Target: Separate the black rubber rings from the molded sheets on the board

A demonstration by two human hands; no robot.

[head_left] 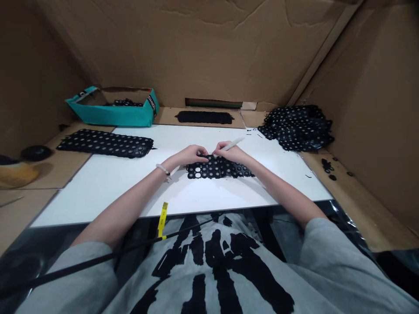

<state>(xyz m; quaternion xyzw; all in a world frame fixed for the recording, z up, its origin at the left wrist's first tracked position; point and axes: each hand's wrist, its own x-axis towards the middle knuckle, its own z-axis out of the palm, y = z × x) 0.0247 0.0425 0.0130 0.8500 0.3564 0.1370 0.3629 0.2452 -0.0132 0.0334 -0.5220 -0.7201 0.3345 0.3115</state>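
Observation:
A black sheet of round rubber-like pieces (212,171) lies on the white board in front of me, with pale dots and a few white gaps at its left end. My left hand (194,154) is bent over its upper left edge, fingers closed on that edge. In my right hand (228,151) is a slim white pen-like tool (234,143), slanting up to the right. Its lower end meets the top of the sheet near my left fingertips. The exact tip is too small to make out.
A dotted black sheet (108,143) lies left, a plain dark one (204,117) at the back. A pile of sheets (297,128) sits back right. A teal box (114,114) holds black pieces. Cardboard walls (209,48) surround the white board (131,174). Small black scraps (326,165) lie right.

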